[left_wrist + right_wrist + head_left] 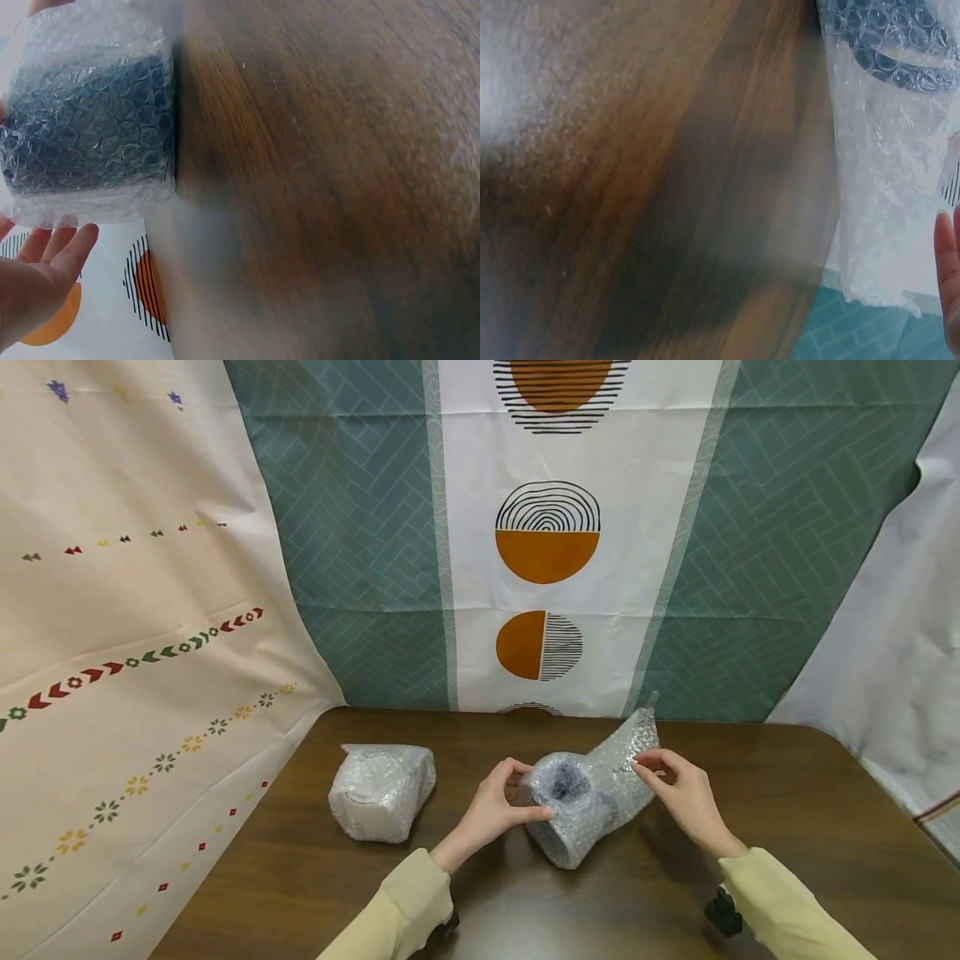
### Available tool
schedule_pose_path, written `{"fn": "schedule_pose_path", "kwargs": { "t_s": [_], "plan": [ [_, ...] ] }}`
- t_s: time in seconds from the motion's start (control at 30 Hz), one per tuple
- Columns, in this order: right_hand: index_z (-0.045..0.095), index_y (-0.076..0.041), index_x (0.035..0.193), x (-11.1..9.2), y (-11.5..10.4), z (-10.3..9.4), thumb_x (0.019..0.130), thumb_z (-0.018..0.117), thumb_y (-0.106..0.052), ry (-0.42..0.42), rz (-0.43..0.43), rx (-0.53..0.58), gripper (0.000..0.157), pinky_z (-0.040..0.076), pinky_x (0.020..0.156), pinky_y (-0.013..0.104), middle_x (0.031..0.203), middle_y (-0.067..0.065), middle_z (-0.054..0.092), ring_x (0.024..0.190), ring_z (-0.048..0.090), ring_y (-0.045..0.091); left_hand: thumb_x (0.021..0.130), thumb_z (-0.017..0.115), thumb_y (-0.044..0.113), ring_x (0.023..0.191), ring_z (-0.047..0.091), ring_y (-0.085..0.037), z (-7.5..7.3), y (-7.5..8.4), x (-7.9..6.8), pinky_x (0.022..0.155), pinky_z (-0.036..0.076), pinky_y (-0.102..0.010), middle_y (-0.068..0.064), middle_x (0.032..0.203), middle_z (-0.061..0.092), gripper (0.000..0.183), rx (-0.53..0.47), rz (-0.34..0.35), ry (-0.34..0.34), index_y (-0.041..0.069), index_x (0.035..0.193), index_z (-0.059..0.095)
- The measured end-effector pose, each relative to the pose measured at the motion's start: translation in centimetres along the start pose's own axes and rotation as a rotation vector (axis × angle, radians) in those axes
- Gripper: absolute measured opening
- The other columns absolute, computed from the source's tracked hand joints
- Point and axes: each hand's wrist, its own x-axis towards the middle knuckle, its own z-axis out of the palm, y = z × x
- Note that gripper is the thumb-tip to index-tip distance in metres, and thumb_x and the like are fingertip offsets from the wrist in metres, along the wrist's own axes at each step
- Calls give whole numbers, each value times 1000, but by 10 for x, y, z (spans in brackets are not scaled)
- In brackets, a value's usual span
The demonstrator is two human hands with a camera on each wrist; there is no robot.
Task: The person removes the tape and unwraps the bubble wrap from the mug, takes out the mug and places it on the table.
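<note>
Bundle (588, 802) is on the table (795, 827), right between the hands. Bubble wrap over something dark blue; shape unclear through the film. Key relation: long axis runs diagonally, thick end near-left, flat loose tail (639, 735) far-right. So left hand (487, 810) is nearer the thick end, right hand (688, 793) nearer the tail. Left has it from the left side, thumb on the near face, fingers round the back, gap about as wide as that end. Right: thumb and index tips almost together on the tail's right edge, looks like a light pinch on film only, below its far tip; right wrist view shows just a couple of fingers, so grip firmness can't be told. Second bundle (382, 793) sits left of the left hand, well apart, untouched.
</note>
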Motion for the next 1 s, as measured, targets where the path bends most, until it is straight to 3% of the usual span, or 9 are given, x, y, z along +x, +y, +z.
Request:
{"fn": "schedule_pose_path", "kwargs": {
  "t_s": [0.23,0.4,0.53,0.73,0.83,1.0],
  "plan": [
    [66,-10,97,-2,-9,3,81,69,-10,-83,-5,65,17,47,67,20,87,-4,62,79,57,9,71,79,27,100,50,-21,0,1,1,83,43,-40,0,108,50,50,-11,-18,-5,15,111,52],
    [65,-6,101,-4,-24,7,79,70,-6,-152,-40,136,22,49,71,31,91,1,63,82,57,16,72,78,15,101,49,-33,-5,23,-5,83,41,-48,-10,109,50,49,-40,-14,-14,5,112,51],
    [62,2,104,-5,-44,8,77,70,1,-193,-107,177,29,48,72,43,95,12,62,84,56,27,72,78,13,100,49,-36,-7,34,-8,82,42,-47,-12,107,50,48,-30,-3,-12,2,110,51],
    [60,5,107,-6,-54,13,72,73,3,-220,-166,172,37,47,74,46,99,15,60,89,55,31,70,80,22,99,50,-26,-3,8,-2,81,44,-42,-2,108,50,50,-5,-3,0,11,111,52],
    [59,4,110,-7,-43,19,71,75,1,-234,-196,178,42,47,74,45,103,15,59,92,55,30,70,80,28,98,50,-21,-1,-1,0,80,44,-39,2,108,50,50,6,-6,4,16,110,52],
    [60,-3,113,-10,-22,29,72,77,-8,-250,-205,162,45,49,74,40,108,6,58,94,55,25,70,78,33,97,50,-20,1,-2,1,80,44,-39,1,107,50,51,4,2,4,17,111,52]
  ]
}}
